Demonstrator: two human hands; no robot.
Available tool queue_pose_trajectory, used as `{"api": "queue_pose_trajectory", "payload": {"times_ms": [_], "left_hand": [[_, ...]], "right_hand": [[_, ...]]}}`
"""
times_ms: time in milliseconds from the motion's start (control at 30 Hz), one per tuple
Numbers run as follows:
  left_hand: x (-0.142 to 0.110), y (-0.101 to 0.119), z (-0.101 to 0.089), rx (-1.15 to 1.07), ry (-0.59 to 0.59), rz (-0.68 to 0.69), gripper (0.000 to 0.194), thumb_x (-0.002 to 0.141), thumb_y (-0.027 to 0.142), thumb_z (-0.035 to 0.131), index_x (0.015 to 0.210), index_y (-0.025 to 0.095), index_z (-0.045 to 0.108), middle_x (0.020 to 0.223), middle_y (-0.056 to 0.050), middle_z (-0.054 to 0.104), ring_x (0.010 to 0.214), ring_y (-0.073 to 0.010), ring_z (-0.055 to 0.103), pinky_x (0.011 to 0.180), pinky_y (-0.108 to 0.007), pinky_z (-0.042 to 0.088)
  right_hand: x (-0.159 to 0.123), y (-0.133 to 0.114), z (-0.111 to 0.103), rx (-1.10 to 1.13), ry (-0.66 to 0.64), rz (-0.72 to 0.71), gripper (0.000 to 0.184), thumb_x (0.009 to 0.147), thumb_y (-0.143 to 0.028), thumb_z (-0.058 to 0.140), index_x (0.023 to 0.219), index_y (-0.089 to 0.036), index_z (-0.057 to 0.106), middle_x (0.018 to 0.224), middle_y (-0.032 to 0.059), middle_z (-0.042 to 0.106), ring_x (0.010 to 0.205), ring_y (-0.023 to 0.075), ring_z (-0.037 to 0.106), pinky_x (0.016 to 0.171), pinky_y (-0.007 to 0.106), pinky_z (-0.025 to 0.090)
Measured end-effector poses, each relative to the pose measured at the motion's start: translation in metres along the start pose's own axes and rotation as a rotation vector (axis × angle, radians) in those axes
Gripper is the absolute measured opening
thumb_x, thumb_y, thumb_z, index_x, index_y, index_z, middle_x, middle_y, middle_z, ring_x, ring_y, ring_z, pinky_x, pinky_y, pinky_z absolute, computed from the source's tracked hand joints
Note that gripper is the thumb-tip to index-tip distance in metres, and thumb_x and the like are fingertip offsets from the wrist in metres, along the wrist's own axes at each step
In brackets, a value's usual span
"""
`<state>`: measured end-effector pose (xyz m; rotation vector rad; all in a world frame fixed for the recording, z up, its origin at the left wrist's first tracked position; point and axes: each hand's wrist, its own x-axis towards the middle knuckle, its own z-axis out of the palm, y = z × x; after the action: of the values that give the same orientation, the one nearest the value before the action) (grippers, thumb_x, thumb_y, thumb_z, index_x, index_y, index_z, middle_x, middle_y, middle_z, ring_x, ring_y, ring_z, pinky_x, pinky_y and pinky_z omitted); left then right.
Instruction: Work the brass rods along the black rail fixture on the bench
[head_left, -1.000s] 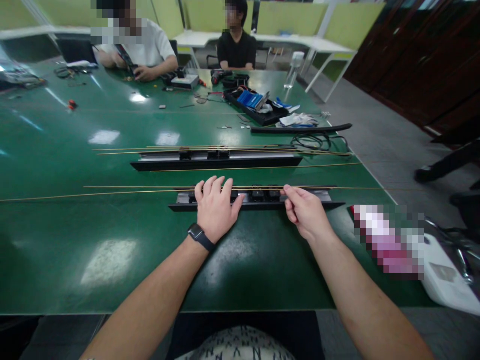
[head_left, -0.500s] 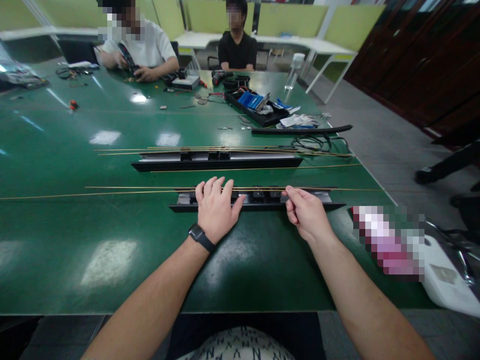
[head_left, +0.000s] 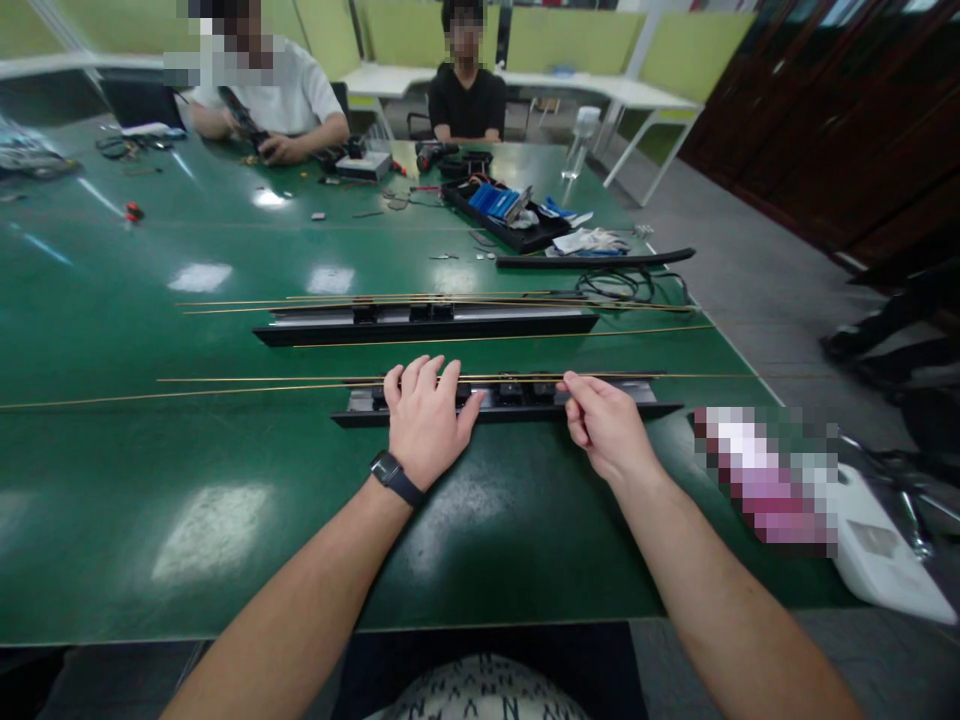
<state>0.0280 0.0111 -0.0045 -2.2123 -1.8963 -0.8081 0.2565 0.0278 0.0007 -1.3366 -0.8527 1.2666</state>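
Note:
In front of me lies a black-edged channel (head_left: 510, 417) with a silvery inside and several small black blocks. Thin gold-coloured strips (head_left: 247, 381) run lengthwise across it and stick out past both ends. My left hand (head_left: 426, 420) rests on the channel's left part, fingers spread over the strips, a dark watch on its wrist. My right hand (head_left: 604, 420) is closed, thumb and forefinger pinching a gold strip over the right part. Which strip it grips is hard to tell. Farther back is a second similar channel (head_left: 427, 330), with more gold strips along it.
A black tray (head_left: 525, 238) with blue items, white gloves (head_left: 592, 243), a curved black bar (head_left: 596, 260) and a coiled cable (head_left: 619, 287) lie at the back right. A white object (head_left: 885, 550) stands at the right edge. Two people sit across the green table (head_left: 240, 540).
The whole scene has shifted slightly left in view as the camera turned. Both hands keep the same pose on the channel and strips.

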Motion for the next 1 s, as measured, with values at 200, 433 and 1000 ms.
{"api": "queue_pose_trajectory", "payload": {"times_ms": [200,433,1000], "left_hand": [[-0.0001,0.0001,-0.0003,-0.006,0.002,-0.004,0.046,0.1,0.049,0.053,0.133,0.019,0.066,0.139,-0.017,0.065,0.138,-0.0362,0.05,0.12,-0.058,0.027],[-0.0001,0.0002,-0.001,0.007,-0.005,-0.004,0.046,0.101,0.049,0.053,0.132,0.017,0.065,0.139,-0.017,0.065,0.138,-0.0363,0.051,0.12,-0.057,0.027],[0.0002,-0.0008,0.0009,0.014,-0.005,0.005,0.047,0.1,0.049,0.054,0.132,0.017,0.065,0.139,-0.017,0.065,0.138,-0.0359,0.051,0.12,-0.058,0.027]], "right_hand": [[0.0001,0.0001,-0.0006,0.028,0.012,0.01,0.038,0.079,-0.049,0.083,0.084,-0.015,0.069,0.05,-0.0053,0.053,0.029,0.0043,0.038,0.028,0.017,0.018],[-0.0005,-0.0003,-0.0011,0.031,0.006,0.019,0.039,0.08,-0.051,0.082,0.084,-0.015,0.069,0.049,-0.0047,0.054,0.029,0.0045,0.038,0.028,0.017,0.019],[-0.0009,-0.0013,-0.0005,0.054,0.007,0.031,0.037,0.078,-0.048,0.084,0.084,-0.015,0.068,0.049,-0.0059,0.052,0.029,0.004,0.037,0.028,0.016,0.018]]}}
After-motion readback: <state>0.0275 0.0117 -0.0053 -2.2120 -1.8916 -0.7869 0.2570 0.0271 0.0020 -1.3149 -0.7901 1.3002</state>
